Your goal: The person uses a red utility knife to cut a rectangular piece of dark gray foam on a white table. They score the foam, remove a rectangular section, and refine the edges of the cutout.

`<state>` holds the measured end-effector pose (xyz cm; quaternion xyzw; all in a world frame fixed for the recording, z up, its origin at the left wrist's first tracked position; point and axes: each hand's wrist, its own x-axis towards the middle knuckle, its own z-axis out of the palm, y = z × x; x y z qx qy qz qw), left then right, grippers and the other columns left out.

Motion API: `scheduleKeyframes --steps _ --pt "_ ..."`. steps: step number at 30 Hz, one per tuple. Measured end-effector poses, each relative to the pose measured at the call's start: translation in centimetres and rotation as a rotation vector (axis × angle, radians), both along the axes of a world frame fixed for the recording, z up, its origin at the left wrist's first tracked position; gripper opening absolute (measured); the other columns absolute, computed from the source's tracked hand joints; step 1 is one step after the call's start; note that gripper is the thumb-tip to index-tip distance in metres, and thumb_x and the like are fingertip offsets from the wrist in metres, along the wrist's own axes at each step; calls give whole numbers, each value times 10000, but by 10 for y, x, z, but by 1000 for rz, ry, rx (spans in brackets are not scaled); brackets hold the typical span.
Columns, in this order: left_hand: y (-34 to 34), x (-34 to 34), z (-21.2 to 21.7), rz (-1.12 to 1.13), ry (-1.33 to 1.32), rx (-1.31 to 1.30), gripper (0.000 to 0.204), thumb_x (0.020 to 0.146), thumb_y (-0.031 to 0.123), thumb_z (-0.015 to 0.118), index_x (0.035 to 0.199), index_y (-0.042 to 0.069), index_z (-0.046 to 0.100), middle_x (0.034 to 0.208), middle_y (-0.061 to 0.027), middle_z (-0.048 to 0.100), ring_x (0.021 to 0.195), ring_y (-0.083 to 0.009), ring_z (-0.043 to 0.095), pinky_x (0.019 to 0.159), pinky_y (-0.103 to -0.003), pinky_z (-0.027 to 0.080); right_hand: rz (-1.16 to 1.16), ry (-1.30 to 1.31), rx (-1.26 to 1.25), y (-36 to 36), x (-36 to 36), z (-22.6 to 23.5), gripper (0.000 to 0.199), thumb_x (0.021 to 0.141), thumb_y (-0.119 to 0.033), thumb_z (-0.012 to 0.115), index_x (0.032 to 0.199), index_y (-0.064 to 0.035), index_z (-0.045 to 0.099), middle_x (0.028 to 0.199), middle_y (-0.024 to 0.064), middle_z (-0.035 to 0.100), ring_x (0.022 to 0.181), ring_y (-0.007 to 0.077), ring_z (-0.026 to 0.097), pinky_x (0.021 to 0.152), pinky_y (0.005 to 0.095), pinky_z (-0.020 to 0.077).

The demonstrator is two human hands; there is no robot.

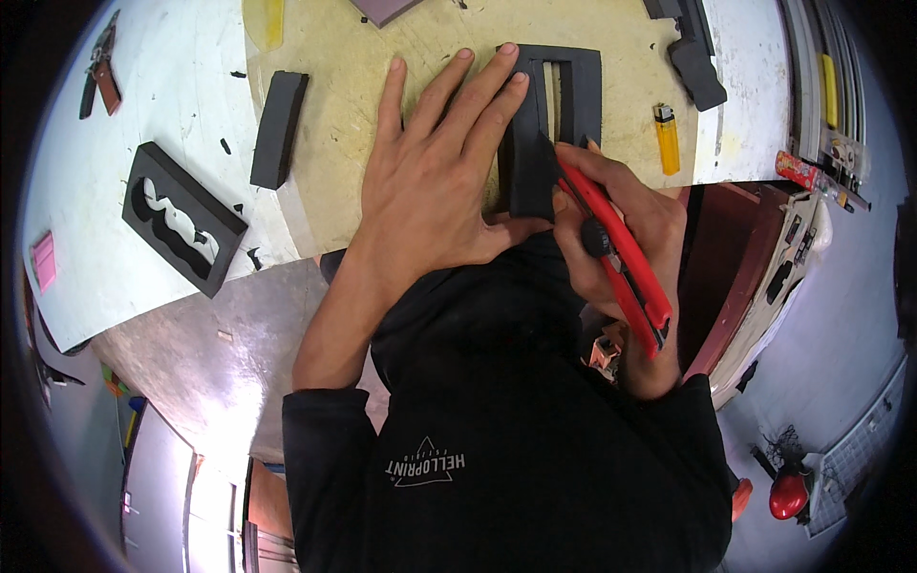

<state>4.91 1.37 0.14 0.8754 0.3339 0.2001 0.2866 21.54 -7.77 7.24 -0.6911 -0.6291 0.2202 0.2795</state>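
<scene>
A black foam block (585, 86) with a long narrow slot lies on the yellowish mat (334, 124) in front of me. My left hand (435, 167) is spread flat, its fingertips and thumb touching the block's left side. In my right hand (630, 205) is a red utility knife (611, 224) with a black knob, its handle slanting back toward my wrist. The knife's front end meets the foam at the near part of the slot. Foam and fingers hide most of the blade.
Left of my hand lies a black foam strip (279, 129), and beyond it a foam piece with a scalloped cutout (143, 229). Pliers (101, 72) rest at the far left. To the right are a yellow lighter (666, 138) and a dark foam offcut (697, 76). Small black scraps dot the table.
</scene>
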Motion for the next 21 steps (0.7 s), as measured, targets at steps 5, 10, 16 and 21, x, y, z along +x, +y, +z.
scheduleKeyframes --steps 5,10,16,21 --pt "1 -1 3 5 -71 -16 1116 577 528 919 1498 65 492 1605 -99 412 1472 -323 400 1261 -586 150 -63 92 71 -8 4 -9 354 829 45 719 1182 43 682 972 182 745 861 273 768 1003 415 551" --pt "-30 -7 13 176 -381 -439 1065 634 343 971 1506 16 456 1321 -205 613 1308 -346 575 1119 -485 427 -400 428 91 -16 -15 9 332 923 11 708 1244 74 648 1051 138 758 926 150 722 905 291 554" --pt "-73 8 10 448 -648 -313 472 828 20 828 1235 -69 607 1010 -133 691 791 -142 674 707 -241 527 -495 693 186 -30 -21 -3 319 981 -67 709 1261 71 641 1106 126 747 999 124 681 886 251 536" --pt "-64 2 46 454 -591 -3 363 845 -18 785 1169 -94 642 959 -147 687 802 -152 681 697 -256 532 -500 789 272 -60 -11 16 306 1001 -120 676 1227 83 642 1123 160 733 1008 167 692 895 273 541"
